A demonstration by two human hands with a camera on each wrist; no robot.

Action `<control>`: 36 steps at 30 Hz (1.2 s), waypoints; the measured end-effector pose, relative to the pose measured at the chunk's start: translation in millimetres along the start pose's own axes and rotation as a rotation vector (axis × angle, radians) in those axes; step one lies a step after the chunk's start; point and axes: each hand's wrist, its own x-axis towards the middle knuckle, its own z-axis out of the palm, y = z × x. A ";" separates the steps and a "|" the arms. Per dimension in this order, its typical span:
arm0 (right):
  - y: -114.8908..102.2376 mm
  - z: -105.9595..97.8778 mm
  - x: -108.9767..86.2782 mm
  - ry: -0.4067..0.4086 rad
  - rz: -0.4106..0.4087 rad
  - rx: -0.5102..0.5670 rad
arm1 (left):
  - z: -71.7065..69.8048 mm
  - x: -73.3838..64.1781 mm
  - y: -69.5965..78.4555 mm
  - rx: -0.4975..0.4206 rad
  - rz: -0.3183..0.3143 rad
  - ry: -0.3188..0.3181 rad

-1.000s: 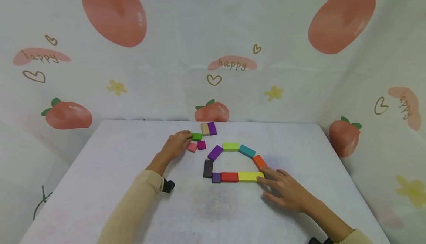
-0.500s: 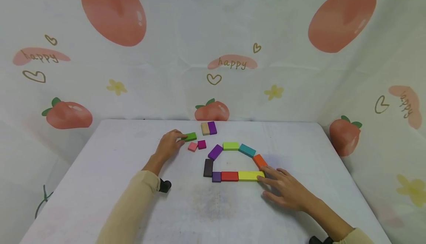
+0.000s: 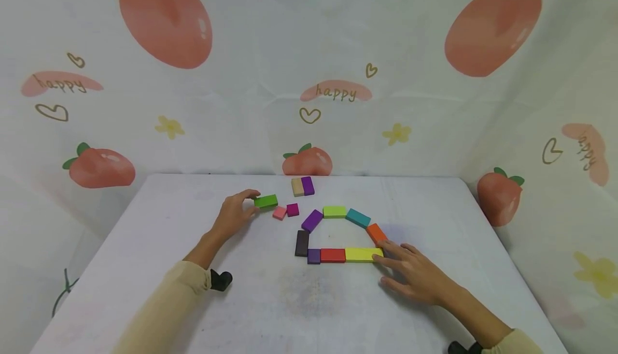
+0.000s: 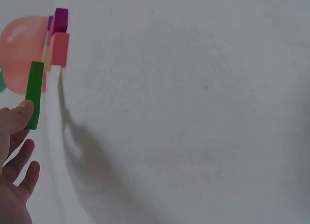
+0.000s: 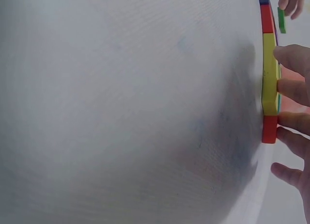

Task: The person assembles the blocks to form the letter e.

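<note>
My left hand (image 3: 233, 217) pinches a green block (image 3: 265, 201) between thumb and fingers at its left end. In the left wrist view the green block (image 4: 35, 93) appears raised, its thumb side facing the camera. Just right of it in the head view lie a small pink block (image 3: 279, 213) and a small magenta block (image 3: 292, 209). My right hand (image 3: 415, 276) rests with spread fingers at the right end of a yellow block (image 3: 359, 255). Its fingertips also reach the lower end of an orange block (image 3: 376, 233). A red block (image 5: 270, 129) shows beyond the yellow one in the right wrist view.
Several blocks form a ring: red (image 3: 332, 256), dark purple (image 3: 314, 256), black (image 3: 302, 243), purple (image 3: 312, 220), lime (image 3: 335, 212) and teal (image 3: 358, 218) among them. Tan (image 3: 297, 187) and purple (image 3: 307, 185) blocks lie together near the back edge of the white table (image 3: 309, 327).
My left hand has drawn the green block leftward, away from the pink and magenta blocks. The right hand and the ring of blocks have stayed in place.
</note>
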 end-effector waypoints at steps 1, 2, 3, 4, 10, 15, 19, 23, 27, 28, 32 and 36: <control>0.3 0.2 0.0 0.007 -0.007 -0.002 | -2.2 -2.4 1.6 -0.004 0.021 0.003; 0.5 0.3 -0.1 0.015 -0.015 -0.005 | -4.3 -5.0 3.4 -0.007 0.044 0.002; 0.8 0.5 -0.2 0.022 -0.022 -0.006 | -6.2 -7.8 5.4 -0.013 0.069 0.000; 1.0 0.7 -0.2 0.029 -0.028 -0.006 | -7.8 -10.7 7.5 -0.018 0.090 -0.006; 1.1 1.6 -0.6 0.043 -0.036 -0.009 | -11.6 -29.3 22.6 -0.059 0.172 -0.096; 0.7 1.8 -0.7 0.034 -0.028 -0.007 | -7.3 -43.9 31.0 -0.046 0.210 -0.174; 0.4 1.7 -0.9 0.033 -0.028 -0.007 | -3.5 -54.3 37.6 -0.050 0.230 -0.243; 0.1 1.4 -1.2 0.030 -0.025 0.000 | 1.6 -62.9 42.5 -0.050 0.262 -0.306; 0.1 1.4 -1.5 0.028 -0.022 0.002 | 7.2 -68.7 45.3 -0.043 0.299 -0.340; 0.2 1.6 -1.6 0.030 -0.023 0.001 | 8.3 -69.9 45.9 -0.041 0.306 -0.341; 0.5 2.9 -1.7 0.048 -0.035 -0.006 | 10.4 -73.4 49.8 -0.052 0.318 -0.352; 0.8 3.1 -2.1 0.055 -0.038 -0.008 | 13.4 -77.5 50.8 -0.072 0.313 -0.380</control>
